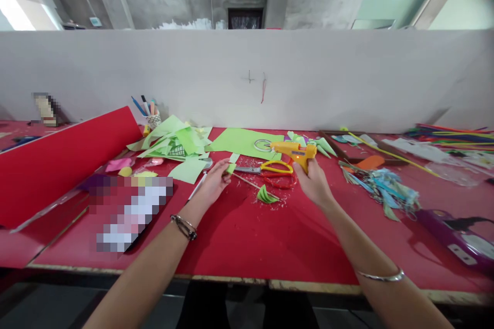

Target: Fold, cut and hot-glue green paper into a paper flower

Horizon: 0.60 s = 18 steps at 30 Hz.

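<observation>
My right hand is wrapped round the handle of a yellow hot glue gun, whose nozzle points left. Between the fingertips of my left hand is a small piece of green paper. A thin stick slants from near those fingertips to a folded green paper piece low on the red tabletop; whether my left hand touches the stick I cannot tell. Scissors with yellow handles lie between my hands, and red loops and fine glue strands show beside them.
Green paper sheets pile up behind my left hand, near a pen cup. A red roll and a blurred-out flat object lie left. Fabric scraps, a dark tray and a purple power strip are right. A white partition stands behind.
</observation>
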Each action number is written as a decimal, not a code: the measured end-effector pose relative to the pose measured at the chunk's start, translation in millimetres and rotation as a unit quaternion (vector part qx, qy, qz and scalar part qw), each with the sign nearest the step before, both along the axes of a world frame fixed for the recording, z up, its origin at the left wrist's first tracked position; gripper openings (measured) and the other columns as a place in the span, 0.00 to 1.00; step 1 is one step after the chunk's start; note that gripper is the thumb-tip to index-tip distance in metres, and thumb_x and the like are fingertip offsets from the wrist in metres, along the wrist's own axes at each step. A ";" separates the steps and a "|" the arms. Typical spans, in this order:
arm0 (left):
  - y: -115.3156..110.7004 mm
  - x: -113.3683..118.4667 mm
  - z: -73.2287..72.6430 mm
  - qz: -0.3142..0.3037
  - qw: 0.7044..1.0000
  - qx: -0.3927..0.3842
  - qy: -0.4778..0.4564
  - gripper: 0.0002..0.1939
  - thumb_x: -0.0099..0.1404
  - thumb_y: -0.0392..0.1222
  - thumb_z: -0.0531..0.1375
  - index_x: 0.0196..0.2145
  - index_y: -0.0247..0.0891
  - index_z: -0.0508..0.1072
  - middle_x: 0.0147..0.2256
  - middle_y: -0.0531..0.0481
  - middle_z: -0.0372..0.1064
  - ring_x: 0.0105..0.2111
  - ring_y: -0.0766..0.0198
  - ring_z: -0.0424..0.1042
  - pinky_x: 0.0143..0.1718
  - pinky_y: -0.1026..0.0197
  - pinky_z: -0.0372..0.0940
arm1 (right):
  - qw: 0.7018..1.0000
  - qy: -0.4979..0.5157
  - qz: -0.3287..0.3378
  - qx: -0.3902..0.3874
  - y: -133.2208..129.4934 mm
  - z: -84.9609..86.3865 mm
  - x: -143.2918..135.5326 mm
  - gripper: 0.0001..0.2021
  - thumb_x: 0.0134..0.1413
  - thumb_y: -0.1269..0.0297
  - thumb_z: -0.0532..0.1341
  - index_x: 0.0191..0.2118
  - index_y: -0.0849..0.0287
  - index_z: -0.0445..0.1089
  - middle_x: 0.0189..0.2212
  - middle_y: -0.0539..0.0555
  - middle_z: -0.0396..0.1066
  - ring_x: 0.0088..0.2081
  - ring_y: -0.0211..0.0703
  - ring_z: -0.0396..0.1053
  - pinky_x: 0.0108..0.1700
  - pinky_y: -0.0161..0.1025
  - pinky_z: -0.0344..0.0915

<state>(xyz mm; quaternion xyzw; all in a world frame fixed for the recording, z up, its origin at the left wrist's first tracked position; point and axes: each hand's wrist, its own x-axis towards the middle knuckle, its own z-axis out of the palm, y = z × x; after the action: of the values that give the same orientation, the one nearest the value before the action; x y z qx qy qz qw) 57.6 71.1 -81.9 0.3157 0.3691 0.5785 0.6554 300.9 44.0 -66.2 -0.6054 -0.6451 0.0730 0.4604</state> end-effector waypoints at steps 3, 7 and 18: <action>0.1 0.0 -1.0 0.026 1.000 0.015 0.008 0.12 0.51 0.32 0.59 0.36 0.37 0.67 0.24 0.56 0.63 0.20 0.76 0.62 0.20 0.72 0.55 | 0.999 0.044 0.014 -0.017 3.0 -4.2 -2.2 0.14 0.49 0.55 0.50 0.36 0.61 0.60 0.29 0.56 0.66 0.30 0.43 0.64 0.30 0.37 0.58; -2.8 1.0 -0.1 -0.009 0.998 0.001 0.057 0.15 0.51 0.31 0.59 0.39 0.38 0.67 0.28 0.54 0.66 0.25 0.75 0.65 0.24 0.72 0.57 | 0.998 0.033 -0.022 -0.046 4.6 -5.9 -3.8 0.14 0.41 0.55 0.56 0.29 0.62 0.61 0.22 0.51 0.62 0.23 0.39 0.60 0.25 0.36 0.56; -4.6 3.7 6.4 -0.049 0.995 -0.048 0.069 0.05 0.55 0.30 0.50 0.24 0.34 0.61 0.21 0.55 0.61 0.20 0.73 0.63 0.21 0.71 0.56 | 0.989 0.080 0.056 -0.111 -7.0 1.8 -11.4 0.21 0.30 0.52 0.64 0.29 0.64 0.67 0.23 0.53 0.67 0.24 0.41 0.64 0.23 0.35 0.59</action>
<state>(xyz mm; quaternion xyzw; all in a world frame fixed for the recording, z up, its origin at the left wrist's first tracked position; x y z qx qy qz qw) 61.3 66.5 -75.5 0.3405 0.4247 0.5040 0.6707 289.5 37.0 -64.4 -0.6081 -0.6271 0.2178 0.4353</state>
